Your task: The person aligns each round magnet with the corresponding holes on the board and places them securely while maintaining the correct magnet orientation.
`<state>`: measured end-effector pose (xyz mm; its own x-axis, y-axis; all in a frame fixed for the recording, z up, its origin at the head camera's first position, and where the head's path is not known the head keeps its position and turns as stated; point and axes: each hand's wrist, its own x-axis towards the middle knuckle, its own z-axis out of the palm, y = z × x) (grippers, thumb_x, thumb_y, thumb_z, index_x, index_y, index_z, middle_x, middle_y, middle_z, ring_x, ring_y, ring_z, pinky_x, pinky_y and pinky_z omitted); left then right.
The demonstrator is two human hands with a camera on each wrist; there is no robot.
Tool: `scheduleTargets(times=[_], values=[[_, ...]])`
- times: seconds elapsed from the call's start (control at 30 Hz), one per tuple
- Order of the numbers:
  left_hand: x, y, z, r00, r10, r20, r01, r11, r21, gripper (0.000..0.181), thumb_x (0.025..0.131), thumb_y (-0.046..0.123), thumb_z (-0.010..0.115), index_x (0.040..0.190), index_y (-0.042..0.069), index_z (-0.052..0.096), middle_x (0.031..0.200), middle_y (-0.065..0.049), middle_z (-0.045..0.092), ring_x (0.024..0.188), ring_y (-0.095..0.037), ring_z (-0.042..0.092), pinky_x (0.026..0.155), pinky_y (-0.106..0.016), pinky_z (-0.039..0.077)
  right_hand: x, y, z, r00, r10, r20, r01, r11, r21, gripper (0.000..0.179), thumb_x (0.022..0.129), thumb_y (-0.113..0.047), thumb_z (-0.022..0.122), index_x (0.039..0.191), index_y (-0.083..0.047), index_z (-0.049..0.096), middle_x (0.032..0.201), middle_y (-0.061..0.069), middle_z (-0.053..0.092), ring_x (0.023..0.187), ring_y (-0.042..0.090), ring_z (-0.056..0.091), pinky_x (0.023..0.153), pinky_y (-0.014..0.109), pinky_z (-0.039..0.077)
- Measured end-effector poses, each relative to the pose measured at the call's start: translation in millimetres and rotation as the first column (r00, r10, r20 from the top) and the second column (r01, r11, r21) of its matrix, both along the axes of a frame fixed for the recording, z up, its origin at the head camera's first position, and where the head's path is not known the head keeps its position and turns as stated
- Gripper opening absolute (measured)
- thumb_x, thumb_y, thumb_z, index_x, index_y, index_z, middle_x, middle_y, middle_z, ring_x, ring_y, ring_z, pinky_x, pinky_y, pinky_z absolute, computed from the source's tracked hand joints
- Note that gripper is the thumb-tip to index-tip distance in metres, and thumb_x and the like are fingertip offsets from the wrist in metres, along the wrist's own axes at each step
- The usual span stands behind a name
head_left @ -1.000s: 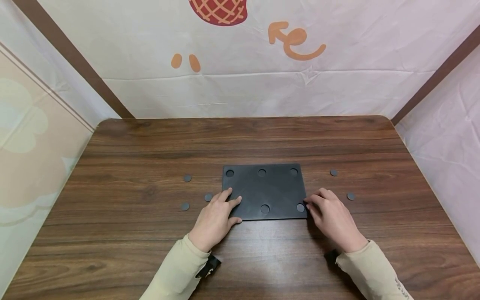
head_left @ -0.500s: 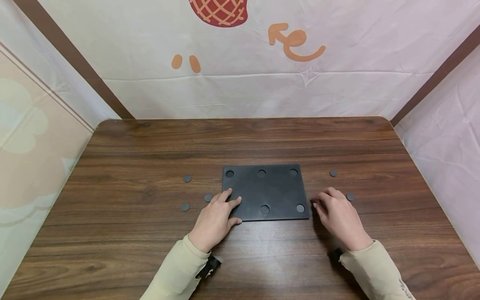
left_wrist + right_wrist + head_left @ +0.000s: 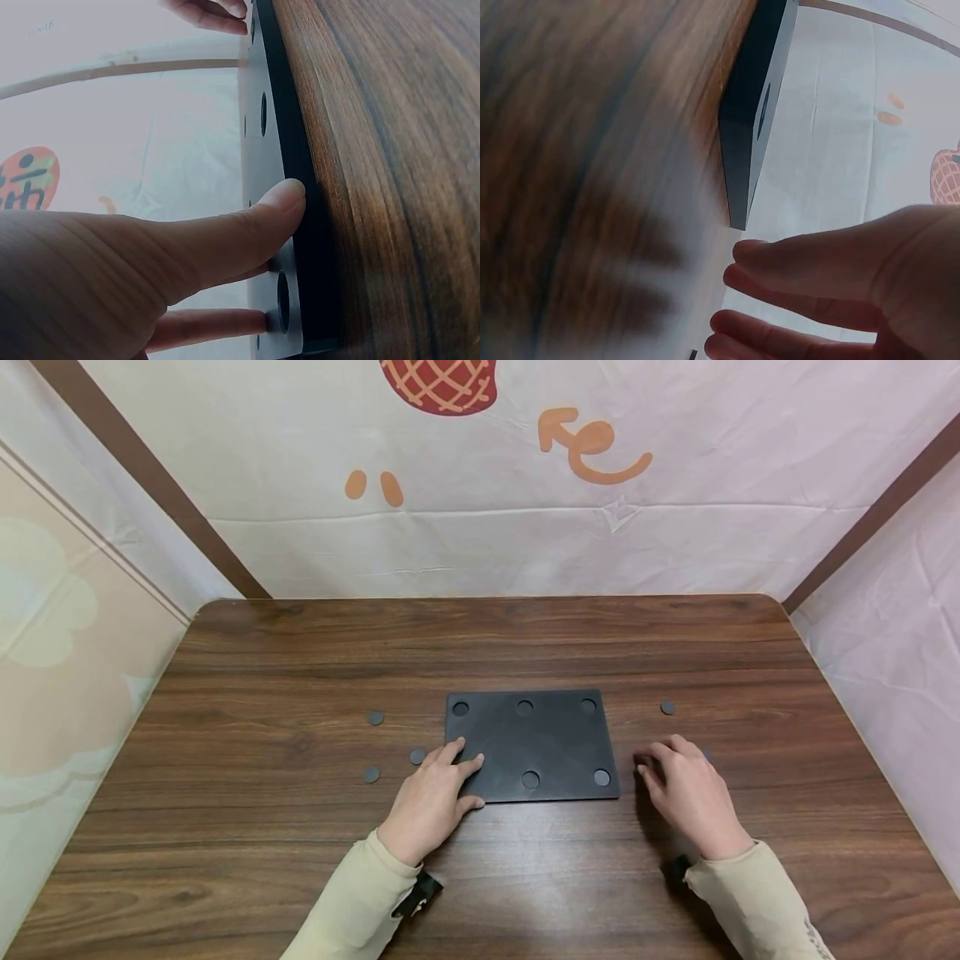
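Observation:
A flat black board (image 3: 540,739) with round recesses lies on the table. My left hand (image 3: 426,797) rests on its front left corner, fingers fairly straight on top and the thumb (image 3: 259,225) against the front edge in the left wrist view. In the front right recess, a lighter grey disc (image 3: 602,777) shows; the other visible recesses look darker. My right hand (image 3: 693,793) hovers beside the board's right edge, fingers (image 3: 780,334) loosely bent and nothing between them. Just behind that hand, a grey disc (image 3: 707,756) is mostly hidden.
Left of the board lie loose grey discs: one at the back (image 3: 376,717), one in front (image 3: 371,774), and one by my left fingers (image 3: 417,757). Another disc (image 3: 667,707) lies to the right. A white printed curtain (image 3: 480,552) hangs behind the brown wooden table (image 3: 525,643).
My right hand has moved right, away from the board's front right corner, and now covers most of the nearer right disc. My left hand stays on the board.

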<state>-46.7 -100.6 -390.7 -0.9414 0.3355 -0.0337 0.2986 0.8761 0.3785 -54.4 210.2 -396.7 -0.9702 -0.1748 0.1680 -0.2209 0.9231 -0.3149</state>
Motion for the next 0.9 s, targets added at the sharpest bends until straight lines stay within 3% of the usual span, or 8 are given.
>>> scheduleTargets(times=[0.43, 0.9], values=[[0.1, -0.4, -0.2, 1.000, 0.002, -0.004, -0.002, 1.000, 0.005, 0.051, 0.080, 0.027, 0.077, 0.125, 0.007, 0.065, 0.137, -0.022, 0.050, 0.122, -0.045, 0.051, 0.081, -0.051, 0.054, -0.5, 6.3, 1.0, 0.998, -0.054, 0.014, 0.054, 0.999, 0.011, 0.018, 0.085, -0.007, 0.069, 0.100, 0.002, 0.071, 0.097, 0.020, 0.062, 0.086, 0.037, 0.060, 0.069, 0.053, 0.051], [0.5, -0.5, -1.1, 1.000, 0.000, -0.006, 0.000, 1.000, 0.008, 0.051, 0.080, 0.027, 0.077, 0.125, 0.007, 0.065, 0.137, -0.022, 0.050, 0.122, -0.044, 0.051, 0.082, -0.050, 0.054, 1.2, 16.3, 0.8, 0.997, -0.073, 0.006, 0.073, 0.997, 0.031, 0.027, 0.085, -0.012, 0.070, 0.103, 0.007, 0.068, 0.104, 0.029, 0.060, 0.097, 0.047, 0.056, 0.081, 0.059, 0.045]])
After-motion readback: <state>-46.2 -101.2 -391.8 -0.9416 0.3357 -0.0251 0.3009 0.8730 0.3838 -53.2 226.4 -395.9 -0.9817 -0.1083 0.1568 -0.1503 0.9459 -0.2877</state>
